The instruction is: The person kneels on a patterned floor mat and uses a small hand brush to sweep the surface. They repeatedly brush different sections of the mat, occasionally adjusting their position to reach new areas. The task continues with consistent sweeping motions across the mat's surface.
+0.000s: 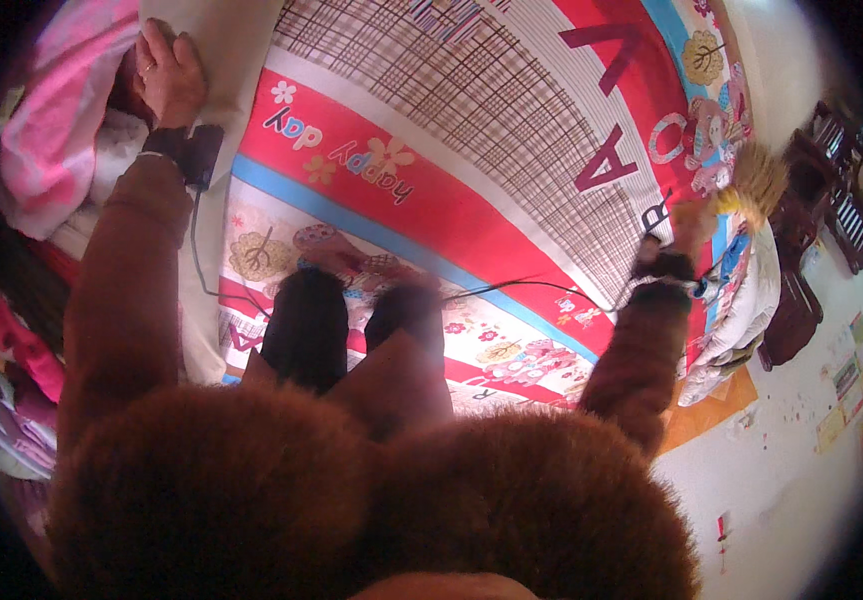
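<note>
A printed bed sheet (431, 172) in red, white, blue and checks spreads out below me, and my knees rest on it. At the upper left, my left hand (170, 73) lies with its fingers extended on a plain beige cloth (210, 97), beside pink and white bedding. At the right, my right hand (690, 221) is closed around the yellow-bound base of a straw-coloured brush (761, 180), over the printed sheet's far edge. That hand is partly blurred. Each wrist wears a black band, and a thin dark cable runs from it.
Pink and white fleecy bedding (56, 135) is piled along the left, with folded textiles (15, 352) below it. White bedding (746, 315) bunches at the right edge. Beyond it stand dark wooden furniture pieces (791, 315) on a pale floor. The cables cross the sheet near my knees.
</note>
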`<state>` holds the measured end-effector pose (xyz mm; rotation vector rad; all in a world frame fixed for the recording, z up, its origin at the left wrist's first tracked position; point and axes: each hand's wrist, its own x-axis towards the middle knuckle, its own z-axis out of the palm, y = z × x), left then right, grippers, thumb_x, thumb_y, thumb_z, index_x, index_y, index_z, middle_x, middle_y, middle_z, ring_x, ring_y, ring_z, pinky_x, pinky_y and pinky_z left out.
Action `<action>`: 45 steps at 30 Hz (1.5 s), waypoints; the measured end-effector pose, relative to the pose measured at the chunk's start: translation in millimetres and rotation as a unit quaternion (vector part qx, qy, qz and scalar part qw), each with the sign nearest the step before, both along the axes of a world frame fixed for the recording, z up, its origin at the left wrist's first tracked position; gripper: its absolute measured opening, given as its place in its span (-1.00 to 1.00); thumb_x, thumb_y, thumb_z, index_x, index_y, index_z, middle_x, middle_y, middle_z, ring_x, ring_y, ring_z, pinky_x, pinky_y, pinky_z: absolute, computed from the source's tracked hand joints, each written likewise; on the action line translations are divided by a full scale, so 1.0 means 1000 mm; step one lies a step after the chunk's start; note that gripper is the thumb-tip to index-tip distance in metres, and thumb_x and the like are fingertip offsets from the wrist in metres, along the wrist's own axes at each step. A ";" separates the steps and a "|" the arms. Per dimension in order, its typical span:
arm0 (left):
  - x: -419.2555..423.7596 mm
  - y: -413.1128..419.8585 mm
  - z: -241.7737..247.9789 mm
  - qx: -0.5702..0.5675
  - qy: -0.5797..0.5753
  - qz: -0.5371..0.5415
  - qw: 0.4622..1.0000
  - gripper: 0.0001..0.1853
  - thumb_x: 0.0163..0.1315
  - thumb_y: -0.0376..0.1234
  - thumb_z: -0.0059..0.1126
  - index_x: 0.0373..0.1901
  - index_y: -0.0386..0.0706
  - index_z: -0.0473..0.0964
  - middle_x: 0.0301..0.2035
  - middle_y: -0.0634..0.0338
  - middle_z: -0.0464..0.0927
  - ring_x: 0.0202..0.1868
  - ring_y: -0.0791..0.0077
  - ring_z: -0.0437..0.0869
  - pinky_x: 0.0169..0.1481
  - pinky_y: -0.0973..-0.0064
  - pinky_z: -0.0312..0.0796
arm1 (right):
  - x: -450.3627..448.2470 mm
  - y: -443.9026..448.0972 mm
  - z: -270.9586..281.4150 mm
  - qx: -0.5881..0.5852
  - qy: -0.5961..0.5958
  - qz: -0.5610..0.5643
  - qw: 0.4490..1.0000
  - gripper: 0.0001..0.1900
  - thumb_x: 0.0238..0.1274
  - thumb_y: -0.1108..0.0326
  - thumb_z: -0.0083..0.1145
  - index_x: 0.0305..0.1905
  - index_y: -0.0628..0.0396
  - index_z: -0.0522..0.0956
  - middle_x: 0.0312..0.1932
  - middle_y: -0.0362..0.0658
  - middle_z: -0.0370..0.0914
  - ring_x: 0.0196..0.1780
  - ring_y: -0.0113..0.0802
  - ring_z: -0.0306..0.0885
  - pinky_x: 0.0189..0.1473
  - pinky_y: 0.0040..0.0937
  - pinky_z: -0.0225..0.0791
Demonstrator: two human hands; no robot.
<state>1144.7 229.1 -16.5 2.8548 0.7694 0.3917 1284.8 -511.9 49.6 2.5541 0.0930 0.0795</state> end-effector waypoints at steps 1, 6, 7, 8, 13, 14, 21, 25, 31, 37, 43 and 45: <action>0.000 0.001 0.000 0.033 0.019 -0.016 0.999 -0.32 0.31 0.04 -0.29 0.39 -0.05 -0.05 0.28 -0.15 0.13 0.33 -0.01 0.13 0.33 -0.01 -0.05 | -0.034 0.037 0.000 0.136 0.002 -0.004 0.991 -0.66 0.12 0.05 0.11 -0.10 0.01 0.47 -0.46 -0.07 0.49 -0.51 -0.20 0.46 -0.54 -0.26 0.34; 0.001 -0.003 0.002 -0.026 -0.012 0.007 1.000 -0.31 0.31 0.06 -0.30 0.39 -0.05 -0.04 0.28 -0.15 0.13 0.32 -0.02 0.13 0.32 0.02 -0.02 | -0.203 0.238 -0.027 0.520 0.239 0.074 0.817 -0.62 0.18 0.13 0.04 0.03 0.07 0.40 -0.35 0.07 0.51 -0.32 0.01 0.49 -0.31 -0.14 0.36; 0.000 -0.003 0.002 -0.032 -0.007 0.012 0.999 -0.31 0.31 0.07 -0.30 0.38 -0.04 -0.04 0.28 -0.14 0.13 0.32 -0.03 0.14 0.31 0.03 -0.01 | -0.215 0.241 -0.032 0.533 0.251 0.080 0.804 -0.61 0.19 0.14 0.03 0.06 0.08 0.39 -0.33 0.10 0.51 -0.29 0.05 0.49 -0.26 -0.12 0.37; 0.000 -0.002 0.002 -0.021 -0.012 0.003 1.000 -0.32 0.31 0.07 -0.31 0.38 -0.04 -0.03 0.28 -0.14 0.14 0.32 -0.03 0.15 0.31 0.04 0.00 | -0.221 0.232 -0.032 0.540 0.255 0.068 0.799 -0.60 0.21 0.16 0.01 0.09 0.09 0.38 -0.30 0.12 0.51 -0.25 0.09 0.50 -0.22 -0.09 0.37; -0.004 0.013 -0.009 0.070 0.029 -0.038 0.996 -0.32 0.30 0.08 -0.31 0.37 -0.06 0.00 0.27 -0.14 0.15 0.30 -0.03 0.17 0.30 0.05 0.02 | -0.152 0.066 0.002 0.458 0.092 -0.317 0.826 -0.68 0.29 0.09 -0.06 -0.07 0.11 0.42 -0.45 -0.15 0.48 -0.36 -0.29 0.48 -0.37 -0.28 0.33; -0.005 0.015 -0.011 0.089 0.040 -0.043 0.994 -0.32 0.30 0.08 -0.31 0.37 -0.06 0.00 0.27 -0.14 0.15 0.30 -0.03 0.17 0.30 0.05 0.03 | -0.138 0.044 0.008 0.450 0.019 -0.428 0.784 -0.70 0.20 0.15 -0.01 -0.08 0.11 0.42 -0.51 -0.14 0.44 -0.38 -0.23 0.48 -0.44 -0.22 0.31; -0.005 0.020 -0.016 0.012 -0.001 -0.019 1.000 -0.39 0.29 0.04 -0.27 0.32 -0.01 0.10 0.27 -0.12 0.15 0.30 -0.04 0.17 0.30 0.05 0.04 | -0.247 0.146 -0.002 0.514 0.171 -0.095 0.835 -0.63 0.12 0.25 0.08 0.01 0.18 0.39 -0.38 -0.03 0.46 -0.36 -0.08 0.47 -0.37 -0.18 0.36; -0.006 0.037 -0.025 -0.012 -0.005 -0.064 0.998 -0.46 0.27 0.01 -0.21 0.24 0.02 0.19 0.27 -0.11 0.15 0.30 -0.03 0.17 0.28 0.07 0.10 | -0.304 0.155 -0.027 0.517 0.272 0.008 0.811 -0.61 0.05 0.31 0.14 0.01 0.18 0.41 -0.34 0.02 0.49 -0.32 -0.01 0.49 -0.33 -0.11 0.38; 0.000 0.051 -0.024 0.008 0.071 0.027 0.997 -0.35 0.27 0.08 -0.23 0.34 0.02 0.10 0.29 -0.09 0.13 0.33 0.03 0.14 0.35 0.12 0.00 | -0.187 -0.022 -0.011 0.371 0.029 -0.429 0.823 -0.46 0.22 -0.10 -0.03 0.14 0.06 0.34 -0.32 0.12 0.54 -0.25 0.04 0.52 -0.26 -0.06 0.34; 0.117 -0.127 0.015 0.119 0.083 -0.360 0.922 -0.46 0.29 -0.10 -0.11 0.27 -0.08 0.22 0.23 -0.04 0.24 0.28 0.05 0.21 0.30 0.18 0.09 | -0.086 -0.049 -0.054 0.391 -0.011 -0.272 0.879 -0.45 0.15 -0.14 0.05 0.00 0.14 0.45 -0.23 0.21 0.54 -0.14 0.13 0.51 -0.14 0.01 0.34; 0.191 -0.348 0.012 0.107 0.018 -0.417 0.903 -0.41 0.32 -0.20 -0.17 0.35 -0.20 0.06 0.28 -0.17 0.09 0.31 -0.02 0.12 0.33 0.12 0.03 | -0.079 -0.011 -0.045 0.533 -0.096 -0.399 0.740 -0.38 0.14 -0.13 0.06 0.05 0.23 0.32 -0.27 0.24 0.55 -0.14 0.24 0.52 -0.13 0.03 0.35; 0.196 -0.365 0.012 0.076 0.019 -0.392 0.917 -0.42 0.30 -0.13 -0.15 0.34 -0.05 0.11 0.31 0.00 0.12 0.34 0.10 0.12 0.32 0.08 0.01 | -0.078 -0.004 -0.031 0.531 -0.107 -0.392 0.744 -0.40 0.16 -0.08 0.07 0.07 0.23 0.30 -0.29 0.21 0.57 -0.14 0.20 0.54 -0.12 -0.04 0.37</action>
